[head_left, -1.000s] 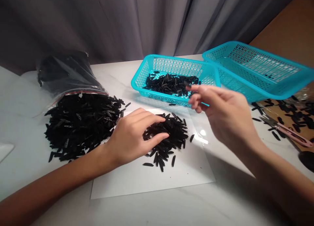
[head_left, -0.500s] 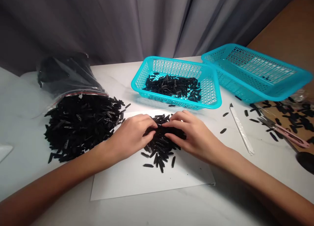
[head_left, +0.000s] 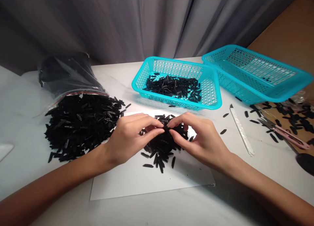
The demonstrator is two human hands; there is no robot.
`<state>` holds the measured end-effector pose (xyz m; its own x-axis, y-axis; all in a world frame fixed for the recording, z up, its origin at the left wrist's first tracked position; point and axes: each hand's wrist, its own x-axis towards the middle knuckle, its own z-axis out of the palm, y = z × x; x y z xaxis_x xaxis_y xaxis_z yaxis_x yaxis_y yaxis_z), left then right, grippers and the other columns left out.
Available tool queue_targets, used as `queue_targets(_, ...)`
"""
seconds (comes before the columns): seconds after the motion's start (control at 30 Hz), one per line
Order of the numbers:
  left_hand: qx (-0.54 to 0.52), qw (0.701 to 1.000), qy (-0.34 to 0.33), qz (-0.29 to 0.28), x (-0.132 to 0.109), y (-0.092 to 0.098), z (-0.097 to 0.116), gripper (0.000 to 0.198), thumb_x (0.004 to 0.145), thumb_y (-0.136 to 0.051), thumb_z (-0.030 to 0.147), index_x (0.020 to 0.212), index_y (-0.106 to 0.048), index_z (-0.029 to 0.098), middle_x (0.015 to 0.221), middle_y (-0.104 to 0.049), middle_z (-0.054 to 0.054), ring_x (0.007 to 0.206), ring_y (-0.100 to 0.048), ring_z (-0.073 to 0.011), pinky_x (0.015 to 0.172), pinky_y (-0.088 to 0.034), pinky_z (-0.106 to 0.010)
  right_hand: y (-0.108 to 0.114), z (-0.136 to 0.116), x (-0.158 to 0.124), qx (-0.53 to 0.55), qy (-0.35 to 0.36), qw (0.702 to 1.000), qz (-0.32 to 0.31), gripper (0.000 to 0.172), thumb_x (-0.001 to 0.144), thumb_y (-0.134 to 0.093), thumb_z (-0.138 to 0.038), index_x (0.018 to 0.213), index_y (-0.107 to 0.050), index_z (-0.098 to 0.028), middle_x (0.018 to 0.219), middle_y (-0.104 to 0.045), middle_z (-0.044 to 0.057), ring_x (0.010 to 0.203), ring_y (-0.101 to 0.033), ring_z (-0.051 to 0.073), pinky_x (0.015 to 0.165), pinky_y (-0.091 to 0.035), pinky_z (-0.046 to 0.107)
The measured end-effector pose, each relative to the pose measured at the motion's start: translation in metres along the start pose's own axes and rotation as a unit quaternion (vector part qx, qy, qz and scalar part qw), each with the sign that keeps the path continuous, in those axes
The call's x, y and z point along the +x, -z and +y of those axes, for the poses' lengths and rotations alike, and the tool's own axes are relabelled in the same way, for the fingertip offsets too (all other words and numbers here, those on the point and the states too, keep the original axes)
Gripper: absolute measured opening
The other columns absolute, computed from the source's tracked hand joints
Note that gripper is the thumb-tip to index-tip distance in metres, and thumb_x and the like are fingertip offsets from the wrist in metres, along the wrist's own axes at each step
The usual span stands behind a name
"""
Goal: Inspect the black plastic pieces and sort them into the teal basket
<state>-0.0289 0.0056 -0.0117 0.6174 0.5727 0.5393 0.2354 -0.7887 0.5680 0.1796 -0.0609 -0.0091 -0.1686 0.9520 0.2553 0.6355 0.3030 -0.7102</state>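
Over a pile of small black elongated pieces, my left hand and my right hand face each other, fingertips nearly meeting. Thumb and forefinger of each are pinched at the two ends of one dark piece, which barely stands out against the pile; its exact kind is unclear. Beneath the pile lies a white board. To the left of my left hand is a larger heap of the same black pieces, spilling from a clear zip bag.
A turquoise basket behind my hands holds more black pieces. A second turquoise basket stands at the back right. A white-wrapped craft knife, pink-handled scissors and scattered pieces lie on the right. A grey curtain hangs behind.
My hands have come closer together and lifted slightly from the pile. Their fingertips now pinch at one dark piece between them.
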Motion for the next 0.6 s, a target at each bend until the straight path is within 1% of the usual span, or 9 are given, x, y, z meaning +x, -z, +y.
queue_targets(0.07, 0.001, 0.999, -0.031, 0.013, -0.0003, 0.0009, 0.0016, 0.006, 0.085, -0.075, 0.016, 0.088, -0.07, 0.016, 0.078, -0.075, -0.001, 0.069, -0.067, -0.0123, 0.067, -0.054, -0.024, 0.0009, -0.0009, -0.0007, 0.014, -0.025, 1.0, -0.005, 0.01, 0.086, -0.062, -0.014, 0.091, -0.066, -0.022, 0.084, -0.072, 0.003, 0.071, -0.063, 0.018, 0.063, -0.048, 0.031)
queue_targets(0.1, 0.0, 0.999, -0.041, 0.016, -0.0004, 0.0015, 0.0024, 0.006, 0.085, -0.075, 0.016, 0.087, -0.07, 0.015, 0.077, -0.074, -0.002, 0.068, -0.068, -0.0127, 0.066, -0.054, -0.024, 0.0014, -0.0011, -0.001, 0.019, -0.03, 0.999, -0.005, 0.01, 0.086, -0.063, -0.014, 0.092, -0.066, -0.022, 0.086, -0.073, 0.003, 0.073, -0.064, 0.018, 0.065, -0.049, 0.032)
queue_targets(0.2, 0.0, 0.999, -0.05, 0.016, 0.0, 0.0035, 0.0051, 0.007, 0.084, -0.076, 0.015, 0.085, -0.069, 0.015, 0.076, -0.074, -0.002, 0.07, -0.069, -0.0137, 0.068, -0.055, -0.025, 0.003, -0.0021, -0.0012, 0.042, -0.008, 0.999, 0.014, 0.016, 0.085, -0.069, -0.017, 0.099, -0.066, -0.023, 0.102, -0.074, 0.005, 0.094, -0.067, 0.023, 0.079, -0.052, 0.037)
queue_targets(0.27, 0.002, 0.998, -0.056, 0.014, 0.0002, 0.0044, 0.0069, 0.007, 0.084, -0.076, 0.015, 0.084, -0.069, 0.016, 0.076, -0.075, -0.002, 0.07, -0.07, -0.0136, 0.069, -0.056, -0.025, 0.0036, -0.0041, -0.0012, 0.071, 0.006, 0.997, 0.015, 0.014, 0.087, -0.071, -0.02, 0.1, -0.069, -0.023, 0.104, -0.075, 0.006, 0.099, -0.067, 0.024, 0.084, -0.052, 0.039)
queue_targets(0.33, 0.003, 0.998, -0.06, 0.012, -0.0002, 0.0049, 0.0084, 0.007, 0.085, -0.075, 0.015, 0.083, -0.069, 0.017, 0.076, -0.075, -0.001, 0.07, -0.07, -0.0132, 0.069, -0.056, -0.024, 0.0038, -0.0067, -0.0014, 0.1, 0.004, 0.995, 0.013, 0.007, 0.089, -0.071, -0.021, 0.095, -0.071, -0.024, 0.096, -0.076, 0.005, 0.092, -0.069, 0.023, 0.079, -0.053, 0.037)
queue_targets(0.43, 0.003, 0.999, -0.051, 0.017, -0.0009, 0.0055, 0.0098, 0.008, 0.085, -0.076, 0.017, 0.083, -0.068, 0.018, 0.074, -0.074, 0.0, 0.068, -0.069, -0.0128, 0.067, -0.055, -0.024, 0.0032, -0.0093, -0.0019, 0.116, -0.012, 0.993, 0.022, 0.005, 0.089, -0.07, -0.02, 0.09, -0.073, -0.024, 0.087, -0.076, 0.004, 0.082, -0.068, 0.021, 0.071, -0.052, 0.035)
queue_targets(0.6, 0.021, 0.998, -0.049, 0.028, 0.0015, 0.007, 0.0082, 0.013, 0.08, -0.081, 0.02, 0.088, -0.071, 0.018, 0.079, -0.076, -0.001, 0.072, -0.069, -0.0142, 0.068, -0.055, -0.026, 0.0022, -0.0086, -0.003, 0.163, -0.047, 0.985, 0.038, 0.002, 0.089, -0.072, -0.024, 0.088, -0.074, -0.024, 0.084, -0.075, 0.004, 0.077, -0.066, 0.02, 0.068, -0.052, 0.036)
